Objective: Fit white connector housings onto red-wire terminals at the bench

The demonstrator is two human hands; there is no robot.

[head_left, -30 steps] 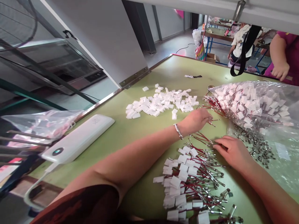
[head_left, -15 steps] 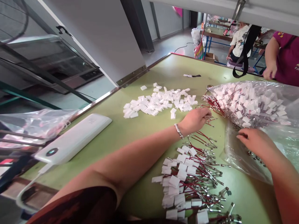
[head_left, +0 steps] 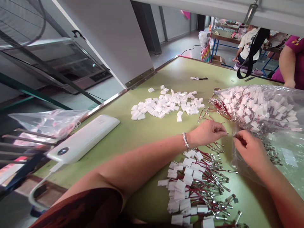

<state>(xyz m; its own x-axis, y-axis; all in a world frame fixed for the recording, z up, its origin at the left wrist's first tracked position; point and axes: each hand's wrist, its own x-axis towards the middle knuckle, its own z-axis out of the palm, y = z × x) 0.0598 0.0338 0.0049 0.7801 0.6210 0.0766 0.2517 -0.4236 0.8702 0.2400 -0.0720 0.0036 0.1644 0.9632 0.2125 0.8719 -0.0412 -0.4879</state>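
Note:
My left hand pinches a thin red wire with a metal end, its fingertips pointing right. My right hand is closed in a pinch on a small part I cannot make out, its fingertips almost meeting the left ones. Both hands hover over the green table, just above a heap of red wires with white tags and metal tips. A clear plastic bag full of the same tagged wires lies to the right, touching my right hand.
A pile of loose white plastic pieces lies further back. A white power bank sits near the left edge beside another plastic bag. Another person's arm shows at the far right; someone sits at a distant table.
My right hand left the heap of wires, went to the bag, then came left to meet my left hand. My left hand drew back from the bag's mouth with a wire.

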